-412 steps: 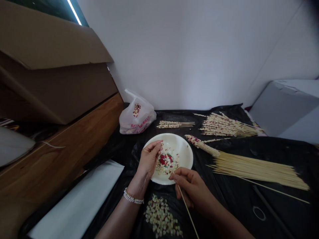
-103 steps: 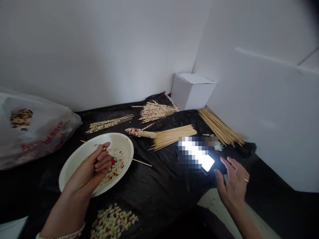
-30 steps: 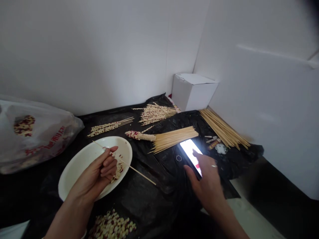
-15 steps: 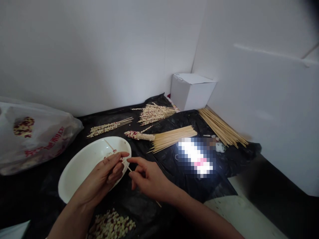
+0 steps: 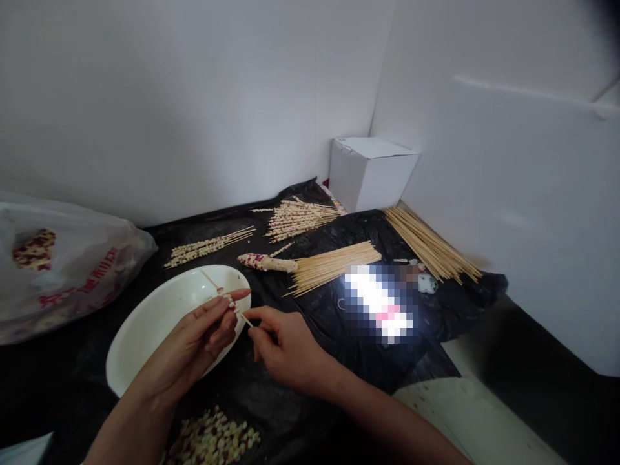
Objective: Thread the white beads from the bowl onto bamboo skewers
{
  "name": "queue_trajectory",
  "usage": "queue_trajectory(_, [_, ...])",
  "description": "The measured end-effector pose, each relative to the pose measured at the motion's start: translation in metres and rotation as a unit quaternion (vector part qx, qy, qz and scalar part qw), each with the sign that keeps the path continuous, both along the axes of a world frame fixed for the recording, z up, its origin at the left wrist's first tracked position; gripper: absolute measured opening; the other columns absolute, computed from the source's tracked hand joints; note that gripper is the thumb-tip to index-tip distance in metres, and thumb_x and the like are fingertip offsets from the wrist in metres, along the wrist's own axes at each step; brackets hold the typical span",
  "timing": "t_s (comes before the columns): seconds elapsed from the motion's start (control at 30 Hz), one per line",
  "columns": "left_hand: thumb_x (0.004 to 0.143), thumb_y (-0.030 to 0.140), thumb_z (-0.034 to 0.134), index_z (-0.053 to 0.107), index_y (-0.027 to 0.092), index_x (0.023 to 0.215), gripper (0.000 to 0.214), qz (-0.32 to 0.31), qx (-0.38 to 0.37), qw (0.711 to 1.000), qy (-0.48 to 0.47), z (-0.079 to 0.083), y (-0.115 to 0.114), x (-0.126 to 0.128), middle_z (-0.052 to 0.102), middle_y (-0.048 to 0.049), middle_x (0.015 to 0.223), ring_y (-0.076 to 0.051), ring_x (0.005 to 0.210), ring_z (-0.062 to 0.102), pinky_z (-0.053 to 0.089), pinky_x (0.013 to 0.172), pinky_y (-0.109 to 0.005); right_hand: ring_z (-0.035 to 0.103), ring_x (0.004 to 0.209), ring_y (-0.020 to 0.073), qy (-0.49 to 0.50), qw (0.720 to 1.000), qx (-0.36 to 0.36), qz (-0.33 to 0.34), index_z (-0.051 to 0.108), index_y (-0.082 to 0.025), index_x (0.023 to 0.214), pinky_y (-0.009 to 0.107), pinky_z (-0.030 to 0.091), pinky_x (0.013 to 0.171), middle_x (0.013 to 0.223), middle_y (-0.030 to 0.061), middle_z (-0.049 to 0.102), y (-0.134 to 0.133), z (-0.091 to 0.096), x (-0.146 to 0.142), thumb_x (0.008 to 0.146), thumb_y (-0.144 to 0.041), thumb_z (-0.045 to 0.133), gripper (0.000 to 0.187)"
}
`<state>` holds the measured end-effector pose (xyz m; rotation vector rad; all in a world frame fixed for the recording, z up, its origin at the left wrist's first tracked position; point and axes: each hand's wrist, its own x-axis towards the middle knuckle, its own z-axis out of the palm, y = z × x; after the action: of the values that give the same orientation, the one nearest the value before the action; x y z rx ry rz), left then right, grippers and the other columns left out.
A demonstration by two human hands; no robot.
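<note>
A thin bamboo skewer (image 5: 209, 280) slants across the near edge of the white bowl (image 5: 121, 352), its upper tip over the bowl. Pale and dark red corn kernels (image 5: 229, 301) are threaded along its middle, partly covered by fingers. My left hand (image 5: 210, 332) is closed around the kernels, with its index finger stretched along them. Lower on the stick, my right hand (image 5: 278, 339) pinches the skewer between thumb and index finger. Loose kernels (image 5: 216, 436) lie in a heap below my left hand.
Bare skewers (image 5: 334, 261) lie beside a partly stripped corn cob (image 5: 266, 262). Kernel-covered skewers (image 5: 300, 218) are stacked behind. More sticks (image 5: 431, 242) lie right of a white box (image 5: 372, 171). A plastic bag (image 5: 77, 271) stands left; a glowing blurred object (image 5: 380, 303) lies right.
My right hand's index fingertip has drawn back from the kernels and now closes against the thumb on the skewer. The whole view has shifted slightly.
</note>
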<state>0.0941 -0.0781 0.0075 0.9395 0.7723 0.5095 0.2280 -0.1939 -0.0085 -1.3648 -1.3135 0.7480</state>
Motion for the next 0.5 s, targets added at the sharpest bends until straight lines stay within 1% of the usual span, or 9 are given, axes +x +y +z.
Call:
queue_trajectory(0.07, [0.085, 0.024, 0.065, 0.067, 0.013, 0.113, 0.031, 0.007, 0.020, 1.000, -0.008, 0.000, 0.003, -0.001, 0.044, 0.0036, 0.057, -0.004, 0.045, 0.034, 0.033, 0.040, -0.013, 0.051, 0.052, 0.0089, 0.005, 1.000, -0.001, -0.008, 0.065, -0.019, 0.117, 0.020, 0.038, 0.052, 0.062, -0.0040, 0.059, 0.000, -0.001, 0.000, 0.090, -0.017, 0.046, 0.033])
queue_trajectory(0.17, [0.086, 0.021, 0.062, 0.067, 0.012, 0.111, 0.027, 0.036, 0.058, 0.997, -0.032, -0.001, 0.009, -0.002, 0.044, 0.0037, 0.056, -0.004, 0.045, 0.035, 0.037, 0.042, -0.015, 0.051, 0.052, 0.0087, 0.003, 1.000, -0.001, -0.009, 0.066, -0.019, 0.115, 0.019, 0.037, 0.052, 0.062, -0.0038, 0.059, 0.000, -0.004, -0.001, 0.090, -0.018, 0.047, 0.032])
queue_trajectory(0.23, [0.086, 0.019, 0.062, 0.067, 0.011, 0.108, 0.024, 0.056, 0.062, 0.996, -0.037, -0.002, 0.011, -0.003, 0.046, 0.0032, 0.057, -0.004, 0.045, 0.036, 0.038, 0.043, -0.014, 0.050, 0.051, 0.0084, 0.000, 1.000, -0.003, -0.001, 0.066, -0.018, 0.114, 0.020, 0.037, 0.052, 0.062, -0.0036, 0.060, 0.000, -0.005, -0.002, 0.089, -0.018, 0.048, 0.031])
queue_trajectory(0.3, [0.085, 0.018, 0.062, 0.067, 0.010, 0.104, 0.021, 0.068, 0.052, 0.996, -0.038, -0.004, 0.012, -0.003, 0.048, 0.0030, 0.058, -0.003, 0.044, 0.037, 0.038, 0.042, -0.013, 0.048, 0.049, 0.0080, -0.001, 1.000, -0.009, 0.003, 0.067, -0.018, 0.114, 0.020, 0.037, 0.051, 0.062, -0.0038, 0.059, 0.001, -0.005, -0.003, 0.089, -0.019, 0.048, 0.031])
queue_trajectory(0.37, [0.088, 0.018, 0.060, 0.067, 0.011, 0.103, 0.018, 0.065, 0.035, 0.996, -0.043, -0.004, 0.012, -0.003, 0.045, 0.0045, 0.055, -0.003, 0.041, 0.035, 0.037, 0.040, -0.013, 0.046, 0.048, 0.0079, 0.004, 1.000, -0.012, 0.002, 0.067, -0.018, 0.113, 0.020, 0.036, 0.051, 0.060, -0.0045, 0.058, 0.002, -0.004, -0.004, 0.089, -0.020, 0.049, 0.030])
queue_trajectory(0.43, [0.092, 0.018, 0.053, 0.067, 0.010, 0.095, 0.016, 0.076, 0.009, 0.995, -0.062, -0.005, 0.013, -0.004, 0.043, 0.0056, 0.052, -0.002, 0.037, 0.032, 0.034, 0.037, -0.012, 0.046, 0.049, 0.0081, 0.008, 1.000, -0.010, -0.001, 0.067, -0.019, 0.113, 0.020, 0.035, 0.050, 0.059, -0.0050, 0.056, 0.003, -0.002, -0.004, 0.090, -0.021, 0.049, 0.029])
queue_trajectory(0.5, [0.096, 0.015, 0.044, 0.063, 0.010, 0.082, 0.024, 0.114, -0.026, 0.989, -0.093, -0.006, 0.017, -0.005, 0.042, 0.0058, 0.051, -0.001, 0.035, 0.031, 0.031, 0.033, -0.011, 0.044, 0.049, 0.0080, 0.006, 1.000, -0.006, -0.009, 0.068, -0.018, 0.111, 0.020, 0.034, 0.050, 0.058, -0.0052, 0.054, 0.002, -0.002, -0.004, 0.090, -0.022, 0.049, 0.028])
